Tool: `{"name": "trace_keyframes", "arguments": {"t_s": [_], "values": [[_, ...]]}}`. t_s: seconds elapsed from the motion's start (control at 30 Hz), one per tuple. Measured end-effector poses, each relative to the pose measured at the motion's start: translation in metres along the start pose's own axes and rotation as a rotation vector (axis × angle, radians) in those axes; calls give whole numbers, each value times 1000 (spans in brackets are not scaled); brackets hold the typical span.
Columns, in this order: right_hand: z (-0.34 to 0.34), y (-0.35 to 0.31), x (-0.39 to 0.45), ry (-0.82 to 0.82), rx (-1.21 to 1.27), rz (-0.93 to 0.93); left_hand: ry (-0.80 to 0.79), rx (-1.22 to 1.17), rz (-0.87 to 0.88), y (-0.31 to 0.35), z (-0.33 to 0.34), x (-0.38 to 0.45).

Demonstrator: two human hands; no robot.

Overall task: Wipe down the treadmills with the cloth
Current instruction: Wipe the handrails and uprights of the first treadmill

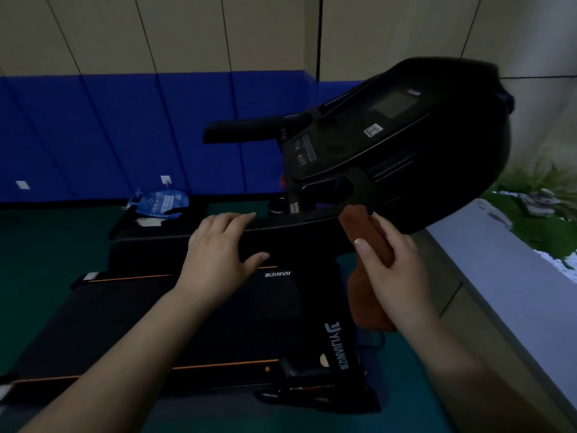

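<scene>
My left hand (220,245) lies flat on the near handrail of the black treadmill (249,323), fingers (240,217) straight and relaxed, thumb out along the rail's front edge, gripping nothing. My right hand (390,264) holds the rust-brown folded cloth (363,228): thumb across its front, other fingers curled behind it. The cloth's upper end touches the lower edge of the treadmill's black console (406,145); its lower end hangs below my palm. Console tilted, dark screen and a small white label visible. Far handrail sticks out left of the console. Black running belt with orange side stripes sits below my forearms on the green floor (46,251). Blue printed bag (159,203) on the floor beyond, near the blue padded wall (125,135). Grey ledge (515,276) on the right, green plants behind it.
</scene>
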State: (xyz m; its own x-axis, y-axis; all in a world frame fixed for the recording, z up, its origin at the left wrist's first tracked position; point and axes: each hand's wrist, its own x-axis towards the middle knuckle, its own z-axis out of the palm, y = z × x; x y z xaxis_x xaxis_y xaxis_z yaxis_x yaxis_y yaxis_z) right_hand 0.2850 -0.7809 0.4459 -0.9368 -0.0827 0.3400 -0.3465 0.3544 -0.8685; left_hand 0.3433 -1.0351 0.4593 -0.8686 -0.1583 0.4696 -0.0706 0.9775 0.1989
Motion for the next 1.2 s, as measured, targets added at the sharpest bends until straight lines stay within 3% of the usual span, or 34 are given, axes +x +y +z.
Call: {"name": "trace_keyframes", "arguments": {"t_s": [0.2,0.47,0.57,0.7,0.9,1.07,1.2], "values": [[16,-9,24,-10,-136,-71,-126,71,85,-19,6,51],[17,-5,64,66,-320,-111,-473,100,139,-33,12,98],[24,-4,80,128,-512,-201,-480,4,117,-38,17,102],[47,2,87,62,-733,-181,-465,-84,137,-46,23,108],[83,-6,76,-42,-776,-338,-499,-122,207,-54,27,121],[60,7,110,202,-843,-124,-578,-117,305,-69,28,132],[113,-10,80,82,-737,-177,-618,-141,374,-79,32,135]]}}
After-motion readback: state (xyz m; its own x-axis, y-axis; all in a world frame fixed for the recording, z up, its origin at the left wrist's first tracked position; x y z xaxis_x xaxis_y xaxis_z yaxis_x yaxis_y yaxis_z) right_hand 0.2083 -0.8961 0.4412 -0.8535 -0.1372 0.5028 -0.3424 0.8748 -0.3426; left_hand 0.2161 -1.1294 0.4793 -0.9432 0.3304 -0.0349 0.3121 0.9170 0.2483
